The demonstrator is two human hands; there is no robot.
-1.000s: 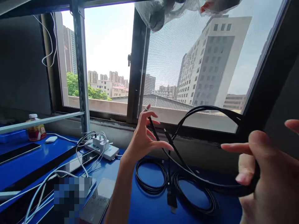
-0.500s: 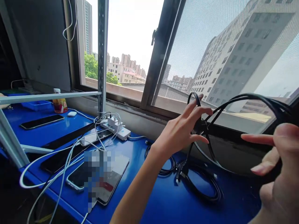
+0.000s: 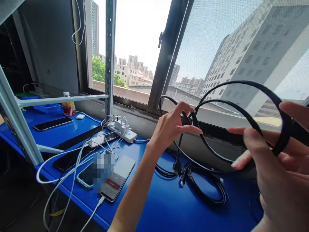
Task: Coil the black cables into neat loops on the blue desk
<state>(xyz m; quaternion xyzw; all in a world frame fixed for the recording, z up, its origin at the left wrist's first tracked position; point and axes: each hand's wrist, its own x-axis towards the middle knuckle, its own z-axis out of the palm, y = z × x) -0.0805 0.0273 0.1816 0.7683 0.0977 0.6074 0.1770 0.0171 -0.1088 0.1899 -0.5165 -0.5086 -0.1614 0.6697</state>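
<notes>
A black cable (image 3: 231, 102) hangs in wide loops between my two hands, above the blue table. My left hand (image 3: 172, 124), at the centre, has its fingers curled round a part of the cable, thumb stretched out below. At the right edge my right hand (image 3: 277, 161) grips the thicker, bunched part of the loops, with its index finger pointing left. Below, on the table, lie a coiled black cable (image 3: 210, 196) and a smaller coil (image 3: 165, 171) with dark plugs beside them.
To the left on the blue table (image 3: 154, 206) are several phones, a white power strip (image 3: 130, 135) with tangled white cables, a bottle (image 3: 69, 104) and a blue tray (image 3: 48, 108). A metal shelf post (image 3: 110, 58) stands before the window.
My left hand has moved left and closed round the cable. My right hand has come in further from the right, and the cable loops are spread wider. The view has shifted slightly.
</notes>
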